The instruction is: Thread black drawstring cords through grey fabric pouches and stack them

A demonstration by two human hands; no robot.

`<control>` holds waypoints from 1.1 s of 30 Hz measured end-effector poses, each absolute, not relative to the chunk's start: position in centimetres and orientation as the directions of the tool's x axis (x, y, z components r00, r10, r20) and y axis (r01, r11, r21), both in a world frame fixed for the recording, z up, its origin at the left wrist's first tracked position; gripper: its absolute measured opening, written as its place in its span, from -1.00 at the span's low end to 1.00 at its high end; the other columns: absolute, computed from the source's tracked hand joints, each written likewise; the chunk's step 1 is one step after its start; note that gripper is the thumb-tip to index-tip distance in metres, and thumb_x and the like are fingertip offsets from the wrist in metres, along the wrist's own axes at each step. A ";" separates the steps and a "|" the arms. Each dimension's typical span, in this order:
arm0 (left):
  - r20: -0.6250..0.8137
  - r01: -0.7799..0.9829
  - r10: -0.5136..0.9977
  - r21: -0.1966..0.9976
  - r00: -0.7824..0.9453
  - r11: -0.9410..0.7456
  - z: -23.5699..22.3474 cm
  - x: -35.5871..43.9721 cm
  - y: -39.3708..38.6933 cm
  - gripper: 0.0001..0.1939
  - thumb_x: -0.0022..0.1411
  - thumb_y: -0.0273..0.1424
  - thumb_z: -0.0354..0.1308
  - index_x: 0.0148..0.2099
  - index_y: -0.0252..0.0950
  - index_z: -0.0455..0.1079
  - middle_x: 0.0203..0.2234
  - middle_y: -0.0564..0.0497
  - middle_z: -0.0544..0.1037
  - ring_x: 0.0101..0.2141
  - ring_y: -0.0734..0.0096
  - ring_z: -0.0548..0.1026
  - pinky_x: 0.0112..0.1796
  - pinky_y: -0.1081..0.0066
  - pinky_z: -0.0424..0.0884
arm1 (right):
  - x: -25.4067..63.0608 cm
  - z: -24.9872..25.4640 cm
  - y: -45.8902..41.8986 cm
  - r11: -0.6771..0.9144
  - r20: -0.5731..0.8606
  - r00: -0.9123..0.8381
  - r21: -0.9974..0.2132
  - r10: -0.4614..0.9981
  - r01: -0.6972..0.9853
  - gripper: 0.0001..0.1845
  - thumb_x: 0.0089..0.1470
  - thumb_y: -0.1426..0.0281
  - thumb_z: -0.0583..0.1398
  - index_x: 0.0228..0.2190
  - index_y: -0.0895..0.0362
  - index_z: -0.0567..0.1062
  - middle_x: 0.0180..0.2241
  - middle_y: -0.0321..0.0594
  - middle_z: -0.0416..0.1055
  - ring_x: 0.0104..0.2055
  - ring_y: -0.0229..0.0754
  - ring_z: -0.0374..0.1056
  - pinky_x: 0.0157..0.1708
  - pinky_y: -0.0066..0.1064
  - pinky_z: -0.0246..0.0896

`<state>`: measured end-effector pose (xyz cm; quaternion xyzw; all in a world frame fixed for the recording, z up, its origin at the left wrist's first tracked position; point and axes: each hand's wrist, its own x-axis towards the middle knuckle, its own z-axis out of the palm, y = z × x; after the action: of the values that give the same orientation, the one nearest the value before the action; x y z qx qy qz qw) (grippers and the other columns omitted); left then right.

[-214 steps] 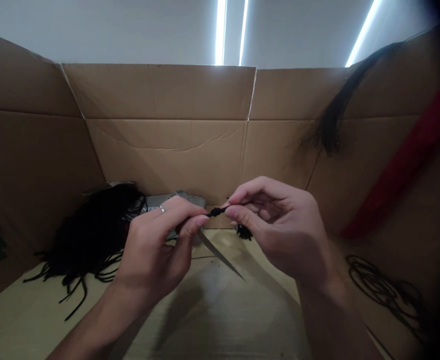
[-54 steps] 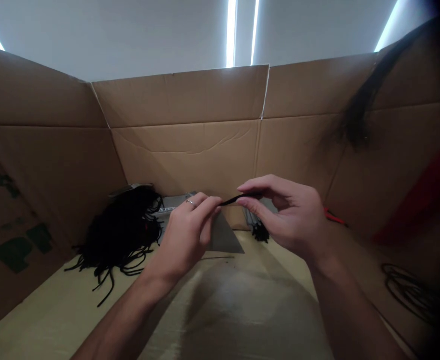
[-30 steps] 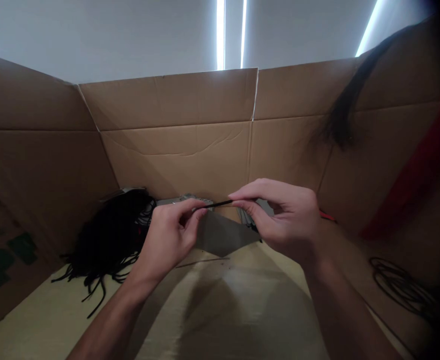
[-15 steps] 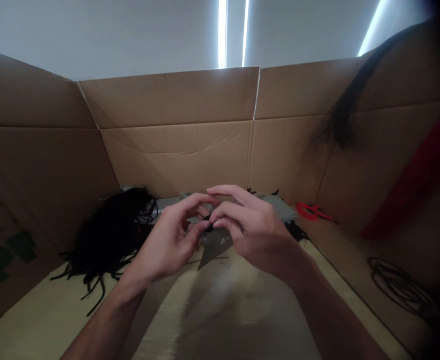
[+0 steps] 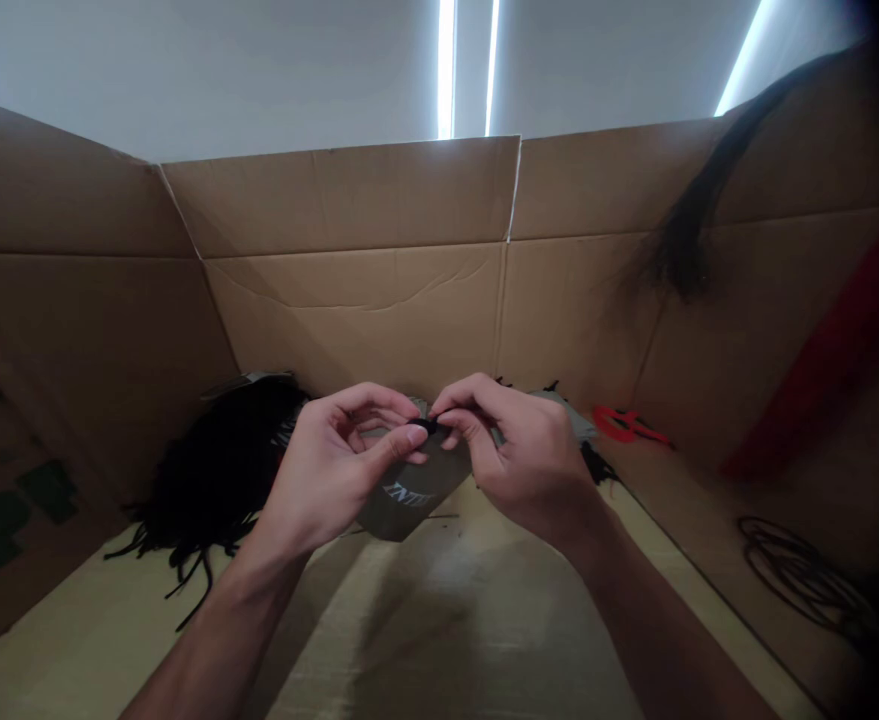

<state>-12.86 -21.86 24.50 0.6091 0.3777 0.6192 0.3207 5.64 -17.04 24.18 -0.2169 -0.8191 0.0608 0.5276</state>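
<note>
In the head view, the left hand [image 5: 326, 465] and right hand [image 5: 533, 460] each pinch the black cord [image 5: 426, 426] between thumb and fingers, above the table. A grey tag [image 5: 409, 505] shows below it. A light fingertip pinch on both sides, with the short stretch between them in sight, would probably control the cord best. The pale table [image 5: 514, 640] bears a heap of black cords [image 5: 210, 480] at left; cardboard walls [image 5: 356, 205] rise behind, beneath bright strip lights [image 5: 446, 70].
</note>
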 end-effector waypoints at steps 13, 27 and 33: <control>0.544 0.114 0.824 0.839 -0.158 -0.532 24.3 -11.5 -22.4 -0.86 0.09 -0.48 0.48 -0.28 -0.35 0.63 -0.47 0.00 0.68 -0.48 0.47 0.61 -0.42 0.56 0.55 | 5.0 23.9 -17.3 0.753 0.727 -0.240 -0.657 0.643 0.027 -0.92 0.26 0.41 0.29 -0.18 0.07 0.53 -0.39 -0.34 0.58 -0.46 -0.29 0.51 -0.45 -0.50 0.41; 0.616 0.141 0.774 0.788 -0.148 -0.600 23.8 -11.2 -22.0 -0.85 0.20 -0.50 0.39 -0.21 -0.33 0.47 -0.31 0.00 0.61 -0.36 0.52 0.56 -0.34 0.57 0.48 | 5.3 24.4 -17.6 0.840 0.769 -0.343 -0.463 0.539 0.282 -0.82 0.30 0.50 0.24 -0.27 0.09 0.67 -0.29 -0.34 0.69 -0.28 -0.27 0.58 -0.20 -0.46 0.38; 0.659 0.260 0.735 0.747 -0.161 -0.613 23.2 -11.1 -21.8 -0.90 0.26 -0.49 0.34 -0.19 -0.31 0.49 -0.30 0.01 0.63 -0.31 0.48 0.60 -0.27 0.54 0.52 | 5.2 24.2 -17.7 0.826 0.749 -0.357 -0.459 0.558 0.327 -0.83 0.19 0.54 0.29 -0.23 0.10 0.68 -0.29 -0.33 0.69 -0.32 -0.26 0.58 -0.26 -0.44 0.38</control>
<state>-11.13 -21.76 23.19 0.6211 0.4002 0.6485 0.1832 5.23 -17.68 24.23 -0.2712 -0.8155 0.1158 0.4980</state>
